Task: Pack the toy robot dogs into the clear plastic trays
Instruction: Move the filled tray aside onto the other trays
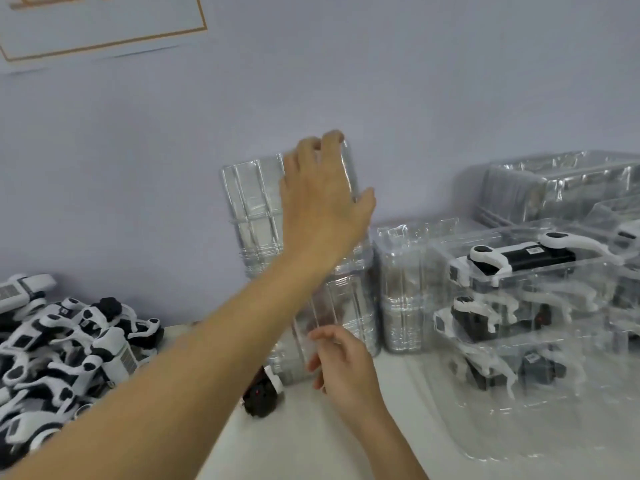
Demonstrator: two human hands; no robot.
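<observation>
L hand (322,202) grips tray stack (256,209) top; R hand (341,358) loose, empty; dog pile (65,351) left.

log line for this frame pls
left hand: grips top of tray stack | right hand: open at stack base | loose dogs: piled left | packed trays: right

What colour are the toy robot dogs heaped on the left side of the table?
The toy robot dogs are white with black parts, as the head view shows.
</observation>
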